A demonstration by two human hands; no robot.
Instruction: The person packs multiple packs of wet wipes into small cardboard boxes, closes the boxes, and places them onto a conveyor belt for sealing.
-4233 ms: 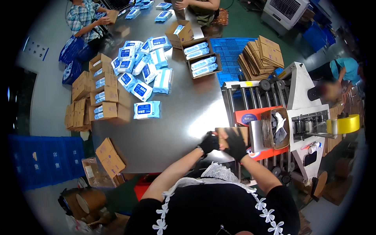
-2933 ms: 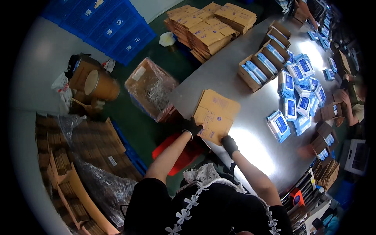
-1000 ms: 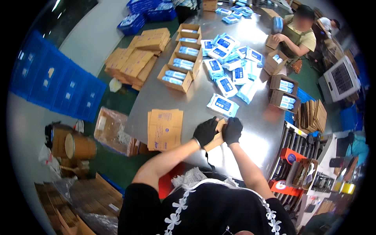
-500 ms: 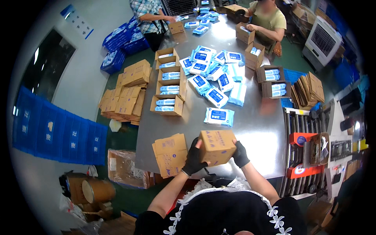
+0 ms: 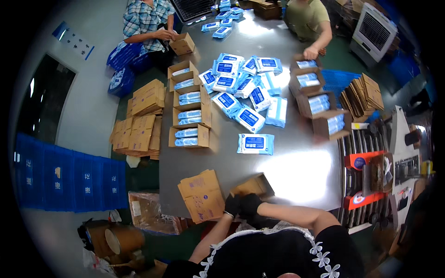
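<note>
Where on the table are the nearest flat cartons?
In the head view, the flat cartons lie at the near left corner of the metal table, just left of the left hand.

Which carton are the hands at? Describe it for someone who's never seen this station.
Find the big metal table and go to its near edge, where the black-gloved left hand and right hand sit side by side. Just beyond them is a brown carton. Unlike the flat cartons to its left, it has a box shape, with its dark inside showing.
</note>
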